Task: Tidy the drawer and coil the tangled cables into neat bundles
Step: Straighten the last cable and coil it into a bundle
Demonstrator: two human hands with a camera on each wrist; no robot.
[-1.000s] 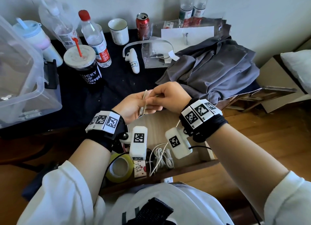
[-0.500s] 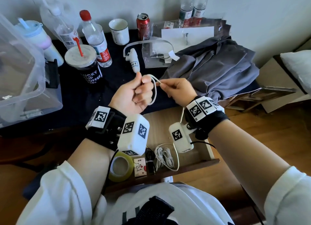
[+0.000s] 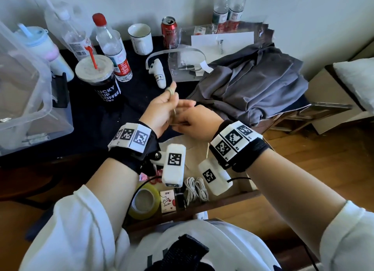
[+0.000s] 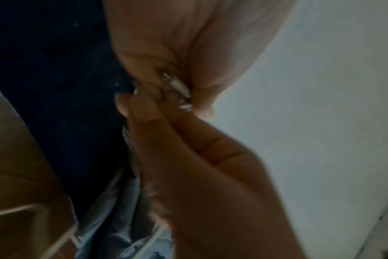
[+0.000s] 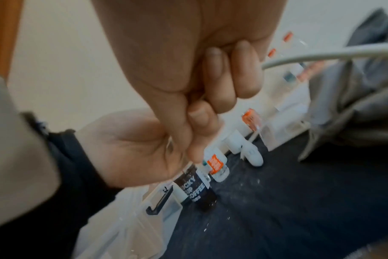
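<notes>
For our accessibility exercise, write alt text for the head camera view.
Two hands, left hand and right hand, hold a thin white cable above an open wooden drawer containing a coiled white cable bundle and a yellow tape roll; bottles and cups crowd the dark desk behind.

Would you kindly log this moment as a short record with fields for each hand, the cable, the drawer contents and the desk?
left hand: left hand grips folded loops of the thin white cable, held above the desk
right hand: right hand pinches the same cable beside the left palm
cable state: partly gathered, not yet a finished bundle
drawer: open wooden drawer holds a coiled white cable bundle, a yellowish tape roll and a small printed card
desk: black-topped desk carries a dark coffee cup and crumpled grey cloth
</notes>
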